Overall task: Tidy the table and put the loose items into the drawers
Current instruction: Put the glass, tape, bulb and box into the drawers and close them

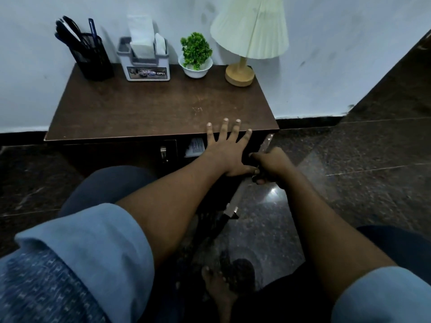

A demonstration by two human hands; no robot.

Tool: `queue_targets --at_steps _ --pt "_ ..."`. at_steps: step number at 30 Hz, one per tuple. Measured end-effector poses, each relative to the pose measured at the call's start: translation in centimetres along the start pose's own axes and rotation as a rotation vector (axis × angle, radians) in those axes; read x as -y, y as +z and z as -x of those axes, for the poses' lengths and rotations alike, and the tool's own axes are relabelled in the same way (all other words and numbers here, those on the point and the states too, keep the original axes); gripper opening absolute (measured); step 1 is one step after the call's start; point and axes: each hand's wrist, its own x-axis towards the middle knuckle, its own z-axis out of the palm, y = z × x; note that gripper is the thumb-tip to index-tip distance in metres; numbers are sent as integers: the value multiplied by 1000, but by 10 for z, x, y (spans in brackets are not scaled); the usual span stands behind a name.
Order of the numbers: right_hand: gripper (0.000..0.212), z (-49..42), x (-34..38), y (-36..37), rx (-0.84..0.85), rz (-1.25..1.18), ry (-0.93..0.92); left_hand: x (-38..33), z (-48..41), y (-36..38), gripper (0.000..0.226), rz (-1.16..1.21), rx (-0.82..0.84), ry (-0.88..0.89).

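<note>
Clearly readable: OPEL on tissue holder (144,62) label; right hand (271,166) grips knife (236,200).

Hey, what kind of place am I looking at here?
Probably a home or small office corner: a wooden drawer table against the wall, carrying a pen holder, a pleated-shade lamp and a small potted plant.

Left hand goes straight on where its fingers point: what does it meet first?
Probably the front edge of the table: the fingertips of the left hand overlap it. If the hand is higher, only bare top lies just ahead. Depth is unclear.
</note>
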Motion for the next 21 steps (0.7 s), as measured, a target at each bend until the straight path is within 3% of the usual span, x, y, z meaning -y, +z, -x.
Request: queue_targets --at_steps 10,14,17,21 --pt "58 -6 5 35 -14 -62 -11 34 10 -18 131 -3 85 -149" --pt "63 -8 15 45 -147 265 -208 60 16 -15 128 -43 71 -144" --pt "45 -5 30 55 -234 423 -422 82 23 -11 128 -64 64 -176" --pt "41 3 51 75 -189 505 -679 107 31 -7 129 -66 27 -251"
